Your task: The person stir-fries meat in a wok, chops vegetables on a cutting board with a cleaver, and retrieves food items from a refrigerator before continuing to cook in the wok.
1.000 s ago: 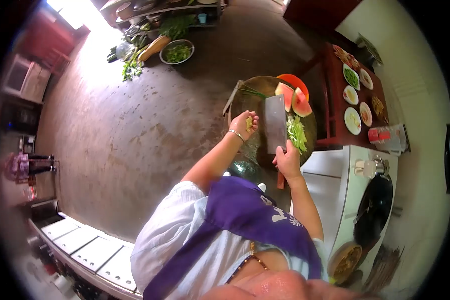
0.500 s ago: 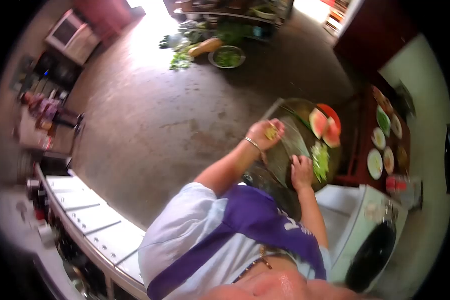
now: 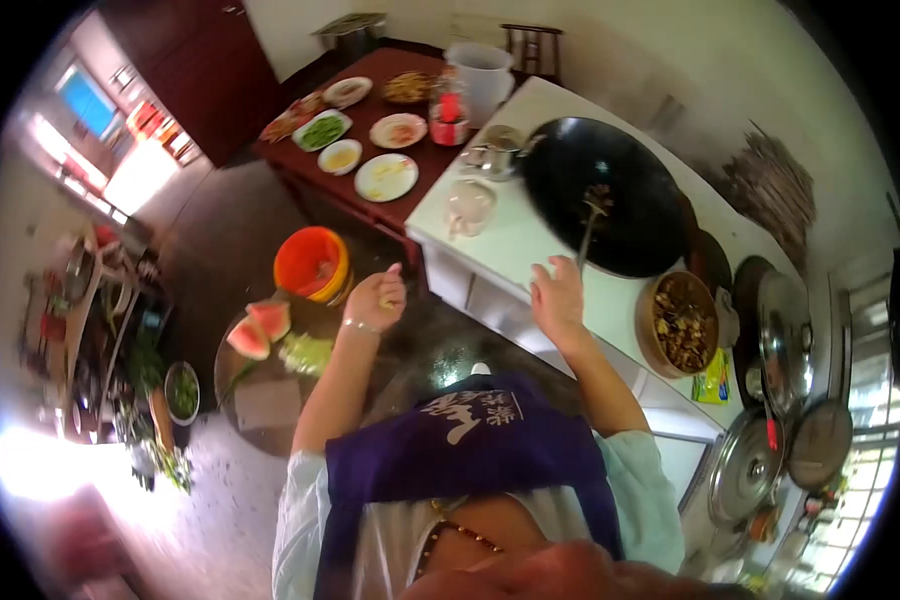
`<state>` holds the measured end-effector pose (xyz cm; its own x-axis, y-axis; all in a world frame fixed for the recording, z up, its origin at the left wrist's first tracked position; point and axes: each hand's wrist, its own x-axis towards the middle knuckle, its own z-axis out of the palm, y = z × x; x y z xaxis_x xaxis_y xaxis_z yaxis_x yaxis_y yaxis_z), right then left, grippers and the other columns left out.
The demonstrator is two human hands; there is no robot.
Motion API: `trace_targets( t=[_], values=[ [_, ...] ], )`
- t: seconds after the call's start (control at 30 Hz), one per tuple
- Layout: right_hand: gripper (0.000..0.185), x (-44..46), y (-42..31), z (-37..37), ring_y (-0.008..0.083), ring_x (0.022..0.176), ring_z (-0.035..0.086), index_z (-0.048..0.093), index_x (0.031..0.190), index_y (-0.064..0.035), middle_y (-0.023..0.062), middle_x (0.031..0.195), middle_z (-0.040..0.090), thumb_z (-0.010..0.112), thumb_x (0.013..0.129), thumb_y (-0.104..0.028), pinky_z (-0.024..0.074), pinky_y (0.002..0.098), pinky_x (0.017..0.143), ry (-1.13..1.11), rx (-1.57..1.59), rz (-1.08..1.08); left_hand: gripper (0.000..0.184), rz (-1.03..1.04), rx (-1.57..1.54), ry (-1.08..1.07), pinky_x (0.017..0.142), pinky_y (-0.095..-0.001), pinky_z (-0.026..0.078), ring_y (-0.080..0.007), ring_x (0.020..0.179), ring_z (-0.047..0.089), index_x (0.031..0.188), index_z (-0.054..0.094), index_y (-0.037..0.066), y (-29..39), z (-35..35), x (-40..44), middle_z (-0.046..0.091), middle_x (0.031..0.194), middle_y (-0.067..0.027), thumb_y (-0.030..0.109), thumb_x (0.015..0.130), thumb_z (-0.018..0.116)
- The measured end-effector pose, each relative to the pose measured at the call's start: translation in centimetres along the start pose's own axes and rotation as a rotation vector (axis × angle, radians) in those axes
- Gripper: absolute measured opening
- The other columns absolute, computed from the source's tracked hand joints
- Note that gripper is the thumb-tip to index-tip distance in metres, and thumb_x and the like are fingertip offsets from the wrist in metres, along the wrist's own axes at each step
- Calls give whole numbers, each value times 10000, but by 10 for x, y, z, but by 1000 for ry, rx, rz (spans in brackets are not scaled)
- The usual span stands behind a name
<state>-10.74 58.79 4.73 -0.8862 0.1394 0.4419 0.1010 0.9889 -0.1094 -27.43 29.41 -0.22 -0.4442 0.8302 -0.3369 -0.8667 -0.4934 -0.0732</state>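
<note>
My left hand point(image 3: 378, 300) is closed in a loose fist beside the stove counter, with a bit of yellow showing at the fingers. It is shut on small yellow chopped pieces. My right hand point(image 3: 557, 298) is raised over the counter's front edge, fingers apart and curved. Close to its fingertips is the handle of a metal ladle point(image 3: 587, 238). The ladle's bowl rests in a large black wok point(image 3: 625, 165) with some dark food around it. No contact between the right fingers and the handle can be made out.
A brown bowl of cooked food point(image 3: 682, 325) stands right of the wok. Left of it are a pale pitcher point(image 3: 470, 205) and plates on a red table point(image 3: 365, 225). On a low round board point(image 3: 232, 415) lie watermelon pieces point(image 3: 260, 328) and chopped greens point(image 3: 307, 353), near an orange bucket point(image 3: 310, 262).
The view has swung right to the stove. My left hand has closed over the yellow pieces that lay in its open palm. My right hand has left the round board and risen towards the ladle.
</note>
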Motion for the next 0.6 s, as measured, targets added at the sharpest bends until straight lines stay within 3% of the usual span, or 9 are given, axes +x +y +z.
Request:
trace_targets(
  t=[0.1,0.2,0.27,0.3,0.33,0.4,0.5,0.53,0.6],
  values=[
    [547,-34,77,38,406,1111,461,486,1194,77,284,1187,462,682,757,-187,409,484,932,-102,166,473,49,77,290,252,490,-261,442,-175,564,524,899,530,14,-50,54,131,570,718,-63,56,875,532],
    [561,-29,103,42,282,798,639,449,1219,126,198,936,634,643,838,-237,523,421,755,-230,1246,1036,77,28,485,370,531,-344,512,-242,598,563,832,515,16,-91,93,259,539,679,-98,70,860,563],
    [339,-22,120,68,266,706,616,513,1048,97,156,838,617,608,846,-159,537,376,682,-94,1885,1110,235,112,689,428,531,-368,537,-259,604,576,905,514,-3,-107,98,341,547,713,-109,229,911,544],
    [159,-20,132,73,204,598,561,522,853,19,110,730,578,577,869,-129,473,314,523,-38,1991,1257,307,174,831,464,609,-405,545,-271,666,582,914,514,-2,-120,117,360,548,770,-121,303,918,543],
    [163,-24,146,74,187,566,527,510,823,6,89,695,549,572,875,-136,437,304,494,-36,1997,1275,392,179,995,476,727,-420,534,-266,765,591,956,526,-6,-131,133,374,544,844,-128,384,917,534],
    [194,-40,167,66,154,502,460,486,762,-21,47,625,491,562,886,-149,365,284,435,-26,2017,1327,467,148,1269,481,803,-379,510,-223,854,587,1017,526,-6,-138,154,398,569,917,-129,450,917,510],
    [184,-38,144,-29,108,457,383,451,776,-49,6,596,419,534,906,-147,301,256,398,-114,1572,1435,493,699,1745,115,737,-351,501,-181,806,608,940,577,-2,-141,138,456,624,867,-104,477,927,464],
    [167,-47,146,-47,100,451,380,452,794,-47,4,595,424,526,911,-141,291,248,383,-172,1553,1459,494,632,1726,104,742,-374,494,-233,817,614,915,599,-3,-144,142,455,636,884,-132,466,923,444],
    [185,-80,159,-64,95,459,416,498,1031,-15,14,641,459,553,905,-138,310,243,365,-198,1575,1480,510,513,1674,78,752,-422,478,-335,840,626,863,643,-4,-152,176,442,661,917,-187,443,916,403]
  ],
)
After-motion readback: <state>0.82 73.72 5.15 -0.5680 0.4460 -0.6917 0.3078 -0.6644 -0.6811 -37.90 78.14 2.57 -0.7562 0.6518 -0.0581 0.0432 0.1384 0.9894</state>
